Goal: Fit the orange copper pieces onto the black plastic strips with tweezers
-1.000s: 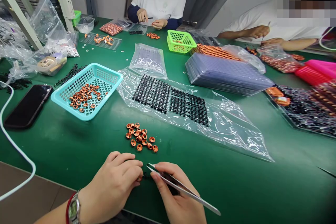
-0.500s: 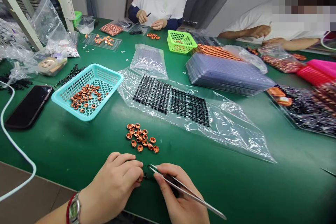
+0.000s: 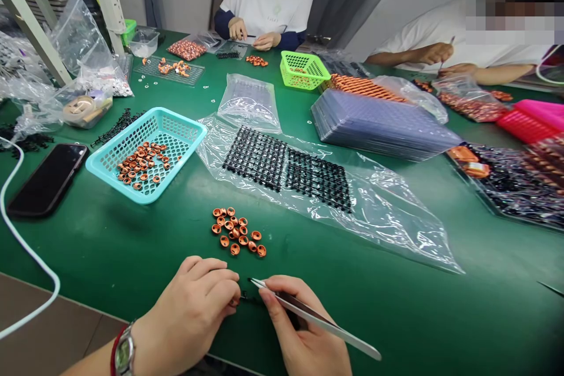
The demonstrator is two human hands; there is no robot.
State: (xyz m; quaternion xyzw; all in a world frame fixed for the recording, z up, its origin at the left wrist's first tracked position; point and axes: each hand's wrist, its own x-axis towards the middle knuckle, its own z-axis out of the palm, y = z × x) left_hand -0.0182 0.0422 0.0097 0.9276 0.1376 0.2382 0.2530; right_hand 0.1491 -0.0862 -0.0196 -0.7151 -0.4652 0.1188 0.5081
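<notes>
My left hand (image 3: 194, 305) rests on the green table near the front edge, its fingertips pinched on a small copper ring with a black piece (image 3: 238, 299). My right hand (image 3: 304, 335) holds metal tweezers (image 3: 308, 316), whose tips point left toward that piece. Just beyond both hands lies a loose pile of copper rings (image 3: 237, 232). Behind the pile, black plastic grids (image 3: 286, 167) lie on a clear bag.
A teal basket (image 3: 176, 158) with copper rings stands left, next to a black phone (image 3: 46, 179) and a white cable (image 3: 26, 247). A stack of clear trays (image 3: 379, 126), a green basket (image 3: 304, 69) and bags lie farther back. Two other people work at the far side.
My right hand and the tweezers have shifted slightly; the tips stay beside my left fingertips. My left hand has hardly moved.
</notes>
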